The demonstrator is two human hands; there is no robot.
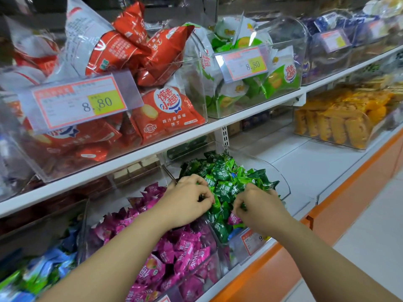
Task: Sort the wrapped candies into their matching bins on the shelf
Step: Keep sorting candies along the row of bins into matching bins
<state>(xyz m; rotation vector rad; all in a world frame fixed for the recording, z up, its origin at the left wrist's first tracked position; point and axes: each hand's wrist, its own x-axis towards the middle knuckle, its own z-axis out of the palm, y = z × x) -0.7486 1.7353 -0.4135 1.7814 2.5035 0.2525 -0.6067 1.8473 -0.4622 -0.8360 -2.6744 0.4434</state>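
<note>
A clear bin (281, 177) on the lower shelf is heaped with green wrapped candies (224, 171). Both hands are in that heap. My left hand (187, 199) has its fingers curled down into the green candies near the bin's left wall; what they hold is hidden. My right hand (255, 205) is curled over the front of the heap, its fingertips pinching a green candy. A single magenta candy (234, 219) lies among the green ones just below my right hand. The bin to the left holds magenta wrapped candies (183, 253).
Further left is a bin of blue and green candies (43, 271). The upper shelf carries bins of red snack packs (165, 110) and green snack packs (257, 83) with price tags. Orange biscuits (340, 120) sit at right. An orange shelf edge (327, 210) runs along the front.
</note>
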